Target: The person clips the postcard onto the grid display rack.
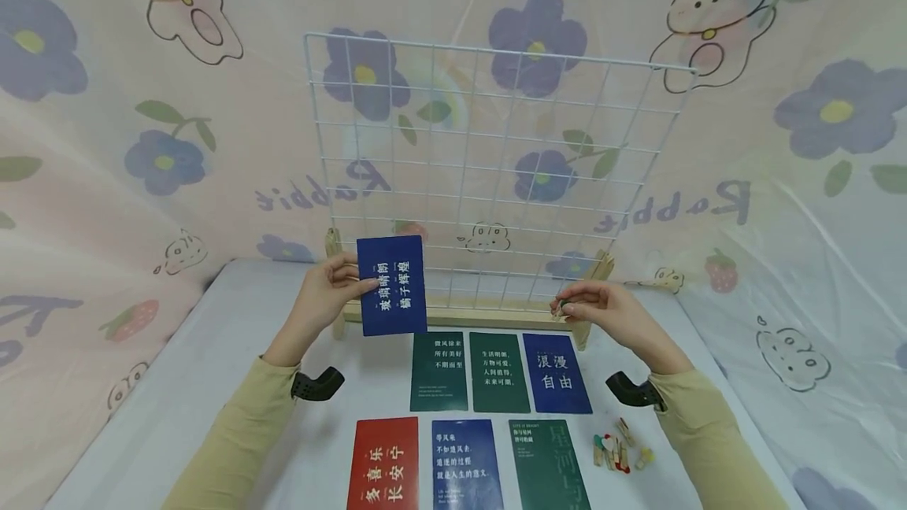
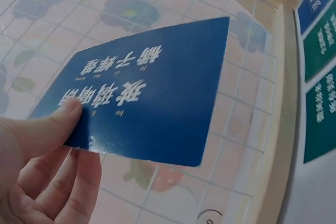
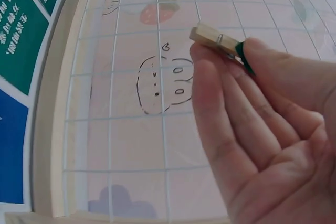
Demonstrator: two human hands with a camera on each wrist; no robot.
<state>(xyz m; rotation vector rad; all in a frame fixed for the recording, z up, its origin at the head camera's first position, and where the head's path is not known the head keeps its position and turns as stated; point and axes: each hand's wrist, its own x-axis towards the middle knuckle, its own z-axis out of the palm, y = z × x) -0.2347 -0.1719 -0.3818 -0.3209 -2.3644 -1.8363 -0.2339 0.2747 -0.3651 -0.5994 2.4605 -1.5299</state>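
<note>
- A white wire grid rack (image 1: 465, 171) stands in a light wooden base bar (image 1: 468, 315) on a white-covered table (image 1: 305, 447).
- The left hand (image 1: 327, 290) pinches a dark blue rectangular paper card with white printed characters (image 1: 393, 297) by its edge, thumb on the printed face and fingers behind; the card is held up in front of the rack's lower left part.
- The right hand (image 1: 602, 309) pinches a small wooden clothespin with a green end (image 3: 212, 39) between thumb and fingertips, in front of the rack's lower right part; the thumb is at the green end.
- Lying nearest the rack is a row of three cards: a dark green one with short white lines (image 1: 438, 384), another dark green one (image 1: 499, 384) beside it, and a blue one with large characters (image 1: 557, 372).
- Farther from the rack lie a red card (image 1: 383, 467), a blue card with several text lines (image 1: 464, 467) and a green card with large faint characters (image 1: 549, 467).
- A loose cluster of wooden clothespins with coloured ends (image 1: 622, 455) lies in front of the rack's right end.
</note>
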